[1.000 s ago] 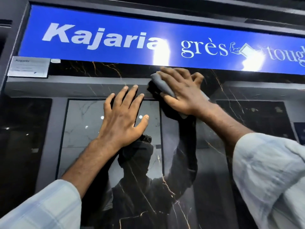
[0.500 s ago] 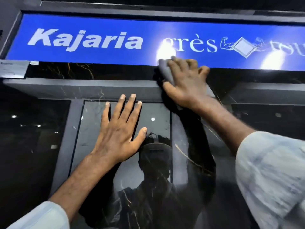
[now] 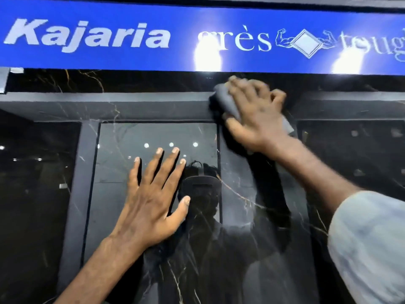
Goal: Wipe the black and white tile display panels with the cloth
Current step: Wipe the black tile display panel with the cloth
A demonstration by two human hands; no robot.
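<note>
The person's right hand (image 3: pixel 256 115) presses a soft grey folded cloth (image 3: pixel 225 99) flat against the glossy black marble-look tile panel (image 3: pixel 241 216), fingers curled over the fabric and gripping it; the hand is motion-blurred. The one cloth shows at the fingertips and again at the heel of the hand. Below and to its left, the left hand (image 3: pixel 151 200) lies fully open with five fingers spread, palm flat on the same polished surface, holding nothing. Thin gold and white veins run across the mirror-smooth tile. Just above the right hand's fingertips runs one shiny blue signboard with white lettering (image 3: pixel 87 38). A pale loose sleeve (image 3: pixel 368 242) covers the right forearm.
</note>
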